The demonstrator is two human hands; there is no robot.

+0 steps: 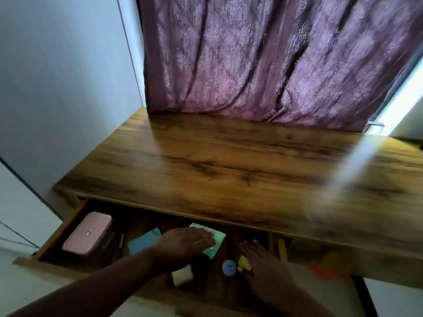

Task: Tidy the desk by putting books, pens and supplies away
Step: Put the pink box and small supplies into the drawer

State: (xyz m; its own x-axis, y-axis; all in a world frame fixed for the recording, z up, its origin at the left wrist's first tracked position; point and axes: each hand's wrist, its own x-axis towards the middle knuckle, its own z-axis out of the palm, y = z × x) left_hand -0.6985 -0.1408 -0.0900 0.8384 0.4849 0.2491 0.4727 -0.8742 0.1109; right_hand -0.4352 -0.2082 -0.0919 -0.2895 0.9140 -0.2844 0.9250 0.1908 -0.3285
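A wooden desk (229, 161) has its wide drawer (57, 232) pulled out below the front edge. Inside lie a pink case (88, 234) at the left, a blue book (144, 242), a green notebook (216, 245), a pale block (182, 276), a round blue-grey object (229, 268) and something yellow (244, 263). My left hand (183, 243) lies flat, fingers straight, over the green notebook. My right hand (265, 268) reaches into the drawer beside the yellow thing with fingers extended, holding nothing that I can see.
A purple patterned curtain (263, 60) hangs behind the desk. A white wall (57, 76) stands at the left. Under the desk at the right, a blurred orange shape (320, 272) shows. The picture is smeared at the right.
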